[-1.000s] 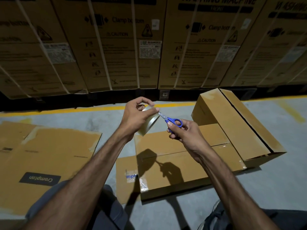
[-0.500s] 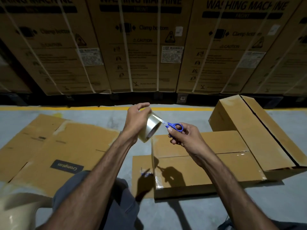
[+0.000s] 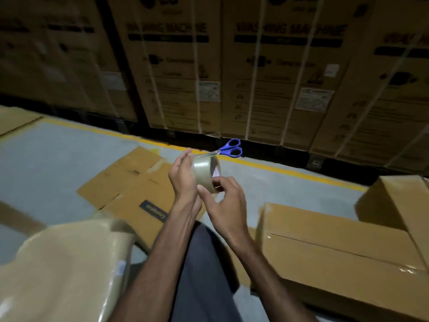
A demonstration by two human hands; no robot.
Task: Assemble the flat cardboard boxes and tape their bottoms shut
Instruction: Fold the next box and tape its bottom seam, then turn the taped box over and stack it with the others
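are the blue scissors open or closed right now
Closed: on the scissors the two blue handle loops sit together and the blades form one thin line above the tape roll.

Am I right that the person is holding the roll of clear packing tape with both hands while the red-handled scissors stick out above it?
Nearly: the scissors' handles are blue, not red, as the head view shows. The blue-handled scissors do stick out above the roll of clear packing tape, which the left hand and the right hand both hold.

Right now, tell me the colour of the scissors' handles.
Blue. The scissors show best in the head view, sticking out above the tape roll.
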